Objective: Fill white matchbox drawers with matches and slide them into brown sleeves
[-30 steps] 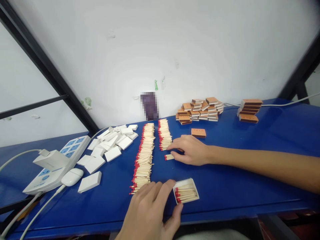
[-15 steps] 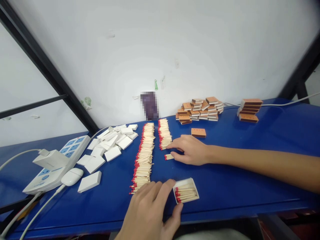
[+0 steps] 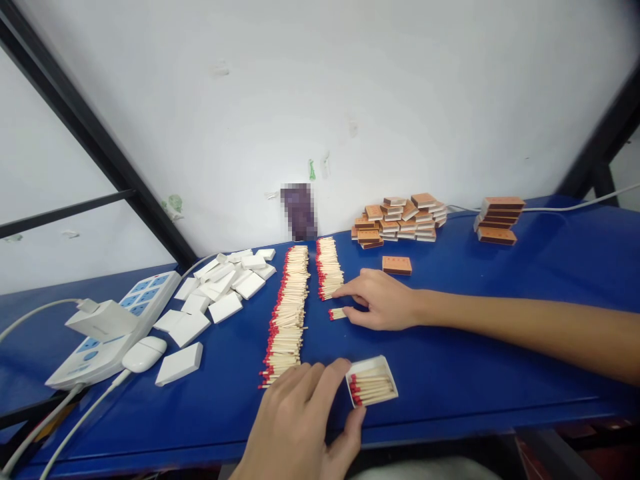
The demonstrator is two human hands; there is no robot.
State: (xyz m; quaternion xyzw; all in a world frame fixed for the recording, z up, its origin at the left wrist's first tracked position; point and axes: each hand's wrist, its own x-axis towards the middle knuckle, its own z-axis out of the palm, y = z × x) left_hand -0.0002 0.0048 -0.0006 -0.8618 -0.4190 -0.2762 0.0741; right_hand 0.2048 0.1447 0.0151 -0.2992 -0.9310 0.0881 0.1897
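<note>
Several red-headed matches (image 3: 371, 390) are laid in the white tray (image 3: 367, 365) near the front of the bench (image 3: 460, 373); its left end is spanned by the left hand (image 3: 297, 413), fingers wide, grip unclear. Loose matches (image 3: 337, 314) are met by the right hand (image 3: 383, 301), thumb and index parted. Versus earlier, no real shift is seen.

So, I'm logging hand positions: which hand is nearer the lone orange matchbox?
Right: the right hand is just on the near side of the orange matchbox, slightly left. The left hand is much farther back, beside the match tray.
</note>
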